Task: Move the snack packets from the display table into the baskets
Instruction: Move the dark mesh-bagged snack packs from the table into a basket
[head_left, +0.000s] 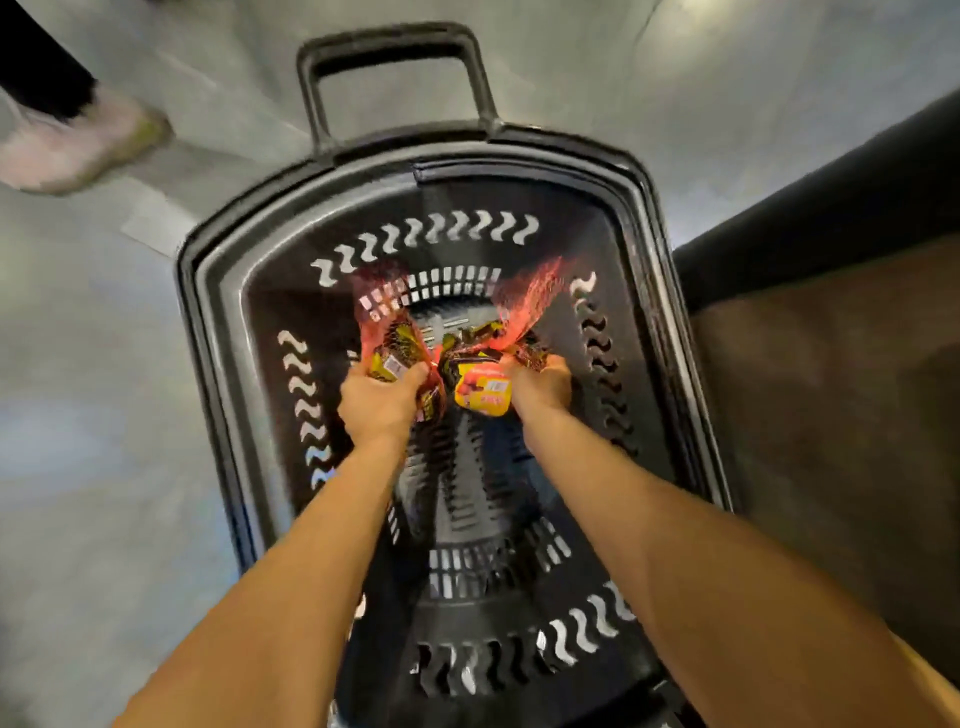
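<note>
L hand (382, 402) fingers curled tight on a red-net snack pack (395, 348), R hand (540, 387) clamped on a second net pack (483, 389), both inside the black basket (208, 291) near centre, w/ open room to every wall. Basket rim sits just beside a brown surface (831, 389) at 3 o'clock, pull handle (389, 47) at 12. Motion blur: labels unreadable, fingertips mostly hidden by the packs, shoe (78, 145) at 10 cut off by the frame edge.

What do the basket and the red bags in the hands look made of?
The basket looks like moulded hard plastic, black with a slight gloss: its rim shines and the walls have cut-out slots. The red bags look like thin plastic netting: the basket shows through the mesh.
</note>
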